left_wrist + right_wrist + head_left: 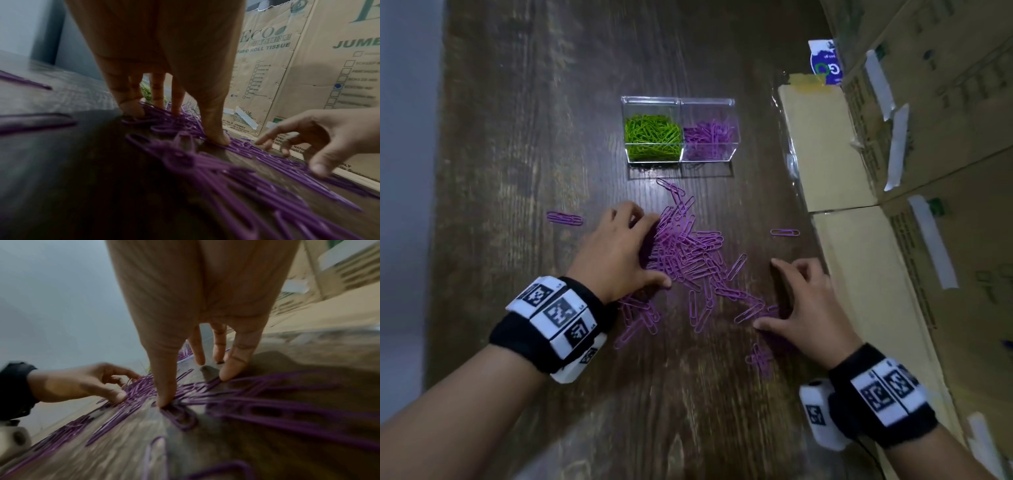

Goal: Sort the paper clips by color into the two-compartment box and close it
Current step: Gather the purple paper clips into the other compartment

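Observation:
A clear two-compartment box point(732, 102) stands upright at the far middle of the dark wooden table point(534, 137), its top uncovered. Green paper clips point(652, 137) fill its left compartment; purple paper clips point(710, 138) lie in the right one. A loose pile of purple clips point(688, 260) is spread in front of it. My left hand point(650, 251) point(179, 123) presses spread fingers onto the pile's left side. My right hand point(770, 294) point(195, 387) touches the pile's right edge with spread fingertips. Neither hand holds a clip.
Single purple clips lie apart at the left point(565, 218) and right point(785, 232), and a small cluster point(758, 359) sits near my right wrist. Stacked cardboard cartons point(893, 171) line the table's right side. A blue-and-white packet point(825, 61) lies at the far right.

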Motion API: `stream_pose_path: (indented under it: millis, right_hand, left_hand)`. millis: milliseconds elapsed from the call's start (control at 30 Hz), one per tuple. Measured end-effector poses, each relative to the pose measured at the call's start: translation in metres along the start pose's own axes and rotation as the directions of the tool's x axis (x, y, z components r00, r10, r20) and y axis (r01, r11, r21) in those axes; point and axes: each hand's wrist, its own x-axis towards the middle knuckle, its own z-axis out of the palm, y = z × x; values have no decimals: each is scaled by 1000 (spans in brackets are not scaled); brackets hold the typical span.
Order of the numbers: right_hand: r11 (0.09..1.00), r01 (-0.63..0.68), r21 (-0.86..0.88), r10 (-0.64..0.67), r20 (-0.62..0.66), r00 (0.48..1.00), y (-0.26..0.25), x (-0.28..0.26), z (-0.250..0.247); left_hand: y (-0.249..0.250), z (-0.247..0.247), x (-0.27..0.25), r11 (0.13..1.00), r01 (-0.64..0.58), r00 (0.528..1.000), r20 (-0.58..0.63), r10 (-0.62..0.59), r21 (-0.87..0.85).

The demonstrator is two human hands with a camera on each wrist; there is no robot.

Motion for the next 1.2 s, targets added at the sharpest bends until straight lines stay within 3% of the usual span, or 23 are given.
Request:
stream_pose_path:
  millis: [200, 400, 533, 733, 967, 1200]
  right_hand:
    - [975, 162, 149, -141, -145, 979, -48, 37, 18]
    - [957, 263, 121, -253, -89, 963, -80, 73, 9]
    - [929, 341, 146, -328, -101, 939, -82, 83, 2]
    - [911, 336, 241, -316, -119, 941, -66, 95, -25]
    - [882, 364, 299, -319, -190, 928, -80, 120, -102]
    - [935, 348, 71, -318, -269, 909, -120, 184, -139]
  left_hand:
    - [14, 2, 10, 994, -75, 996, -59, 70, -80]
    - [20, 0, 15, 985, -145, 987, -78, 138, -88]
    - [17, -5, 15, 981, -132, 988, -101, 118, -145]
    - [13, -17, 17, 959, -64, 996, -76, 45, -277]
    - [21, -32, 27, 949, -39, 996, -89, 12, -314]
    - [27, -38, 35, 949, -34, 995, -97, 4, -312]
